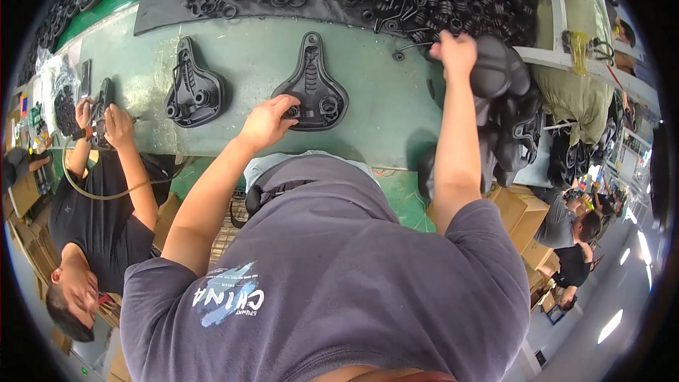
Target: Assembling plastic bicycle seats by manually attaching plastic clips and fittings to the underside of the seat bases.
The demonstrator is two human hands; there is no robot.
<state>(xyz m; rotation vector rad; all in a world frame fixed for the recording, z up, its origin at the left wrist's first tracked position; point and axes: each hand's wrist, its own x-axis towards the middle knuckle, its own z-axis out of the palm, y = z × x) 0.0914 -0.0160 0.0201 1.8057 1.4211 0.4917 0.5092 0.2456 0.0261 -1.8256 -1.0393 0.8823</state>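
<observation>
Left fingers (pixel 286 103) on upturned black saddle (pixel 311 86); right fingers (pixel 448 44) pinch thin rod (pixel 417 46) beside saddle pile (pixel 491 74).

1. Dark grey shirt (pixel 396 276), foreground: 1 print observed, bold white lettering (pixel 247 301) over a blue brushstroke patch (pixel 225 317), with smaller lines of text alongside.
2. Black shirt (pixel 99 216), left: 1 small pale mark (pixel 68 209), too small to read.

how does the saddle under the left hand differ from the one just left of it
The left hand touches the first saddle, while the second saddle lies untouched. A dark rod seems to run along the second saddle; none shows on the first saddle. Both are black, underside up, narrow ends pointing away from the person.
</observation>
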